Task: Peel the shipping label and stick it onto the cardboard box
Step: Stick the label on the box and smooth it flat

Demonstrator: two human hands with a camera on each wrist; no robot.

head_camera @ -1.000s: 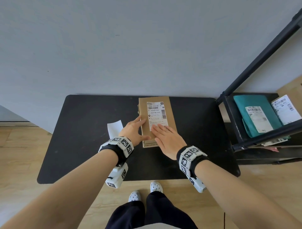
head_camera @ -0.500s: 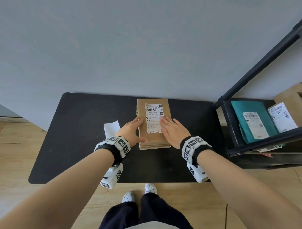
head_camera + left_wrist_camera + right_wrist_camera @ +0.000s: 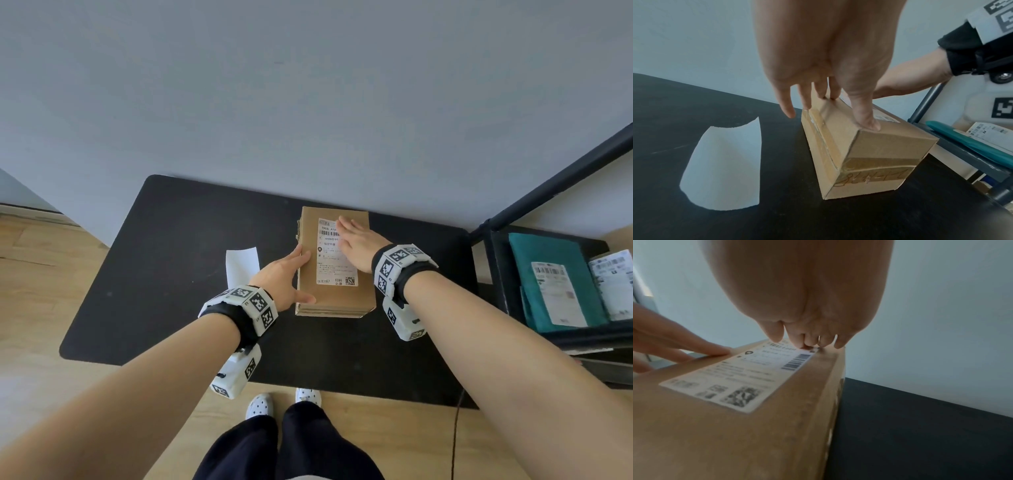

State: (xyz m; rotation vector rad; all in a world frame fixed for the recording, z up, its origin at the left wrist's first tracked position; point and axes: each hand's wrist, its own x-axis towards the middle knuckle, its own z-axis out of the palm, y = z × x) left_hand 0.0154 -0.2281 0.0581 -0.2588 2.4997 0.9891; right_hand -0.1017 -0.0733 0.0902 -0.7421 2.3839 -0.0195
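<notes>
Label pressed flat on box, both hands open.

Black surface [image 3: 171,274] carrying cardboard box [image 3: 334,298]; shipping label [image 3: 334,267] stuck on top; left hand [image 3: 284,277] steadying box edge, fingers straight; right hand [image 3: 359,240] flat on label's far end.

Label [image 3: 337,253] on box [image 3: 334,298], table [image 3: 171,274]
</notes>
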